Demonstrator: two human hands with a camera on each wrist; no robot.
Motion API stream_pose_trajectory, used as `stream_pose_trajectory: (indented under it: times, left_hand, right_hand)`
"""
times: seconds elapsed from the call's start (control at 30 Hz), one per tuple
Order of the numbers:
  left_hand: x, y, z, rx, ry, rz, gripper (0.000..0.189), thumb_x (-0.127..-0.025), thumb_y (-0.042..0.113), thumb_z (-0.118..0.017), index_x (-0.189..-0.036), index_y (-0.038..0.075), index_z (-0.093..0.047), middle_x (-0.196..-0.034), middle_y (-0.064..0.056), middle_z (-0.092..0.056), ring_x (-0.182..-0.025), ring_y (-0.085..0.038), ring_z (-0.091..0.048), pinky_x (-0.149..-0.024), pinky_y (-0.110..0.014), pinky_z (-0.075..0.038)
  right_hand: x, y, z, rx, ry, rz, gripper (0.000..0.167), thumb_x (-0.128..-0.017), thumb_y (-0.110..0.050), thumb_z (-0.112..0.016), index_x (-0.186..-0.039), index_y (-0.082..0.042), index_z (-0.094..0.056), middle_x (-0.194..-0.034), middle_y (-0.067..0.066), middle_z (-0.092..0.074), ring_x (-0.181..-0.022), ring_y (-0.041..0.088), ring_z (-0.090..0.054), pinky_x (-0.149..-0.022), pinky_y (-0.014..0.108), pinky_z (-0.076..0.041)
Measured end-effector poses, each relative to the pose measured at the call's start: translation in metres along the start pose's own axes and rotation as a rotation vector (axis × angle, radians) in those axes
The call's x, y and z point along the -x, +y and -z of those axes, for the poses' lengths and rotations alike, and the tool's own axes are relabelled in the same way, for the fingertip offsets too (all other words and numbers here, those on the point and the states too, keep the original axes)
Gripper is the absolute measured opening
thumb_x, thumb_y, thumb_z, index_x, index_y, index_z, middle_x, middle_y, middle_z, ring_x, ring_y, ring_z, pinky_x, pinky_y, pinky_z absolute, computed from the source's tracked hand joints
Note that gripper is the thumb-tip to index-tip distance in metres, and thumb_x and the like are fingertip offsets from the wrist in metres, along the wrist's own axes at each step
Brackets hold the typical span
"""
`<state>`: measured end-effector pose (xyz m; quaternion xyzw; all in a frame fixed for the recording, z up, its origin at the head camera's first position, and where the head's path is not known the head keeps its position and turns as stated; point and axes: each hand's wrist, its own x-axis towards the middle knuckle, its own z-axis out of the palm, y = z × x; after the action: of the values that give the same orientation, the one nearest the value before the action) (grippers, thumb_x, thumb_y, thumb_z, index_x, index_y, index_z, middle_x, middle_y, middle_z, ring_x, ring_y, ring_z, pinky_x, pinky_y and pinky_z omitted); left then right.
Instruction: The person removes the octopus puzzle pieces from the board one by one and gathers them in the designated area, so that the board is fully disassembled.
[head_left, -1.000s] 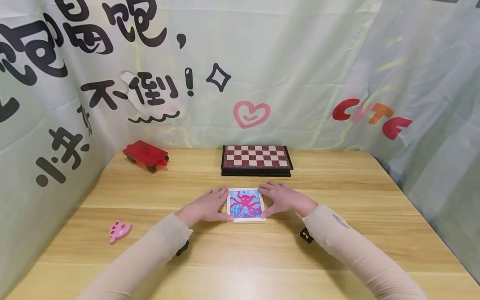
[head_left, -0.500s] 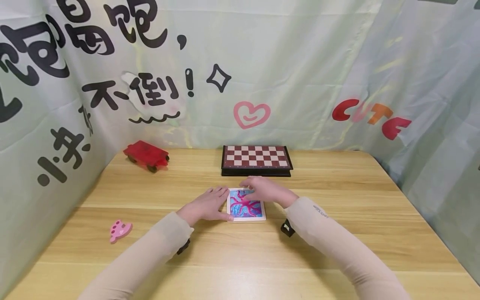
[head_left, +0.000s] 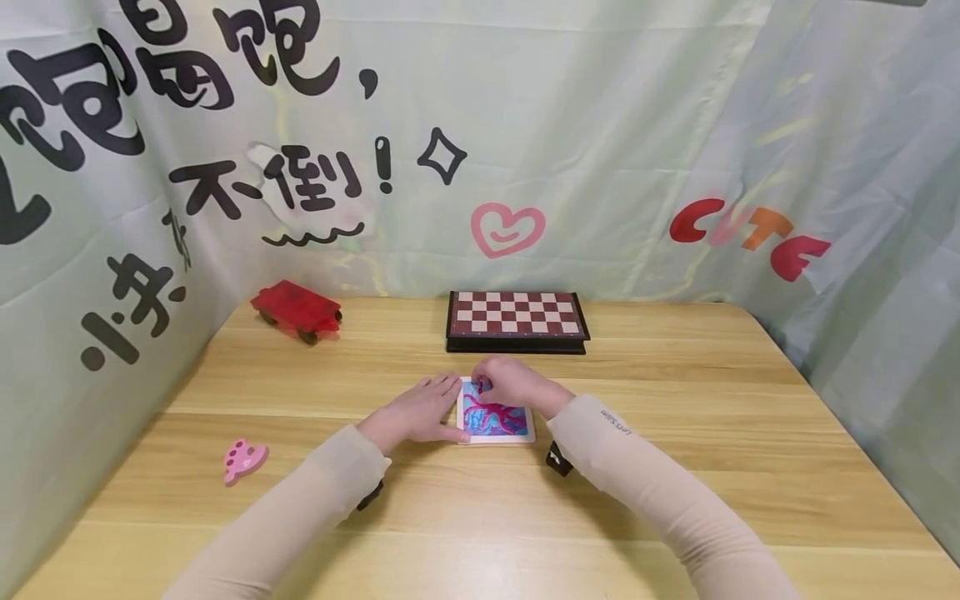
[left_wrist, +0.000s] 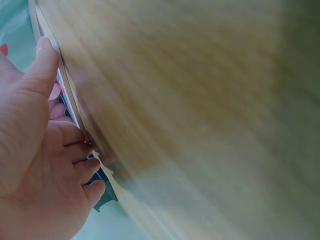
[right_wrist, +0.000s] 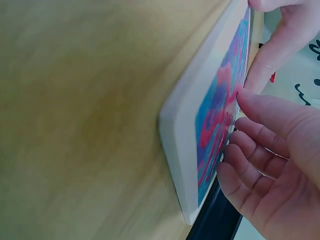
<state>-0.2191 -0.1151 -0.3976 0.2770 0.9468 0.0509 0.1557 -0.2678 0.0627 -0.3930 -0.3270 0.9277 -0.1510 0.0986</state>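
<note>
A small square octopus picture in a white frame lies flat on the wooden table between the hands. The left hand holds its left side steady, fingers spread at the far corner and thumb at the near one. Over the far left part of the picture is the right hand, fingers bent. A dark pink bit shows between its thumb and finger; whether that is a loose piece or the printed picture is unclear. In the right wrist view, the thumb comes down onto the picture, and the other fingers curl near its far edge.
Behind the picture stands a folded chessboard box. A red toy car sits at the back left. On the left side lies a pink toy piece with holes. A printed cloth curtain surrounds the table's back and sides.
The right hand has left the frame's right side and moved left over the picture, its fingers bending in. The left hand stays at the left edge.
</note>
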Motion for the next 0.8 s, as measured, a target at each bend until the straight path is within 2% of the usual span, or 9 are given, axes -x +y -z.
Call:
stream_pose_trajectory:
  times: [0.13, 0.3, 0.53, 0.63, 0.8]
  left_hand:
    - [-0.001, -0.001, -0.001, -0.006, -0.004, 0.010, 0.095, -0.082, 0.063, -0.051, -0.145, -0.001, -0.019, -0.151, -0.015, -0.013, -0.137, -0.029, -0.010, -0.110, -0.040, -0.012]
    - [-0.002, -0.001, -0.002, 0.003, -0.002, 0.007, 0.095, -0.082, 0.063, -0.052, -0.145, -0.001, -0.020, -0.151, -0.015, -0.014, -0.137, -0.029, -0.010, -0.110, -0.040, -0.012]
    - [-0.001, 0.001, 0.000, 0.005, -0.005, 0.003, 0.095, -0.082, 0.061, -0.052, -0.144, -0.002, -0.019, -0.151, -0.015, -0.014, -0.137, -0.029, -0.010, -0.110, -0.041, -0.012]
    - [-0.001, 0.002, 0.001, 0.004, -0.004, -0.001, 0.094, -0.082, 0.061, -0.052, -0.144, -0.002, -0.020, -0.151, -0.015, -0.014, -0.137, -0.029, -0.010, -0.110, -0.041, -0.012]
    - [-0.003, 0.001, 0.000, -0.007, -0.005, 0.002, 0.094, -0.082, 0.062, -0.051, -0.144, -0.002, -0.021, -0.151, -0.015, -0.016, -0.137, -0.029, -0.011, -0.110, -0.041, -0.013]
  right_hand:
    - [-0.001, -0.001, 0.000, -0.010, -0.002, -0.003, 0.027, -0.082, -0.016, -0.071, -0.106, -0.004, -0.065, -0.096, 0.003, -0.059, -0.082, 0.014, -0.052, -0.078, 0.027, -0.047]
    - [-0.001, 0.001, 0.000, -0.054, -0.014, -0.006, 0.019, -0.083, -0.014, -0.070, -0.098, -0.008, -0.061, -0.091, 0.001, -0.052, -0.081, 0.015, -0.050, -0.077, 0.028, -0.047]
    - [-0.003, 0.005, -0.003, -0.149, 0.022, -0.029, 0.021, -0.083, -0.009, -0.069, -0.102, -0.004, -0.061, -0.094, 0.003, -0.058, -0.088, 0.016, -0.054, -0.082, 0.031, -0.047]
    - [-0.004, 0.010, -0.004, -0.192, 0.050, -0.012, 0.014, -0.084, -0.005, -0.067, -0.096, -0.005, -0.061, -0.088, 0.002, -0.057, -0.082, 0.015, -0.054, -0.077, 0.029, -0.048]
    - [-0.003, 0.014, -0.004, -0.338, 0.087, -0.006, 0.008, -0.086, 0.000, -0.062, -0.089, -0.006, -0.058, -0.078, 0.001, -0.057, -0.071, 0.014, -0.053, -0.065, 0.025, -0.047]
